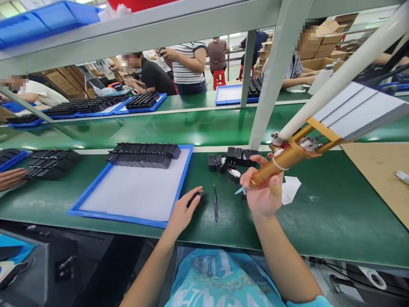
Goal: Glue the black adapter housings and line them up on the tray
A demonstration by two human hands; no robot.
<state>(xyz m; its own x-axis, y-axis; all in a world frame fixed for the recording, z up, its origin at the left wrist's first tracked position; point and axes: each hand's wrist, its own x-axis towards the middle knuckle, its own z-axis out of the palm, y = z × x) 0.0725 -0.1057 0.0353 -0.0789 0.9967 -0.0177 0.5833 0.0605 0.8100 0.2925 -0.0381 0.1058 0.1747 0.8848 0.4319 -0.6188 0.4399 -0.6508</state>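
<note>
My left hand is closed around a small black plastic case, just right of the blue-rimmed tray. The fingers cover most of that case. My right hand grips a gold-coloured glue gun with a pale blue nozzle that points down and left. Between the hands, dark tweezers lie on the green bench. Beyond them sits a loose group of black cases, a few with white parts showing inside. Two rows of black cases stand at the tray's far end.
A white paper scrap lies right of my right hand, and a cardboard sheet covers the bench's right side. A slanted white pole and a metal post rise ahead. Another person's hand is at far left, near black cases.
</note>
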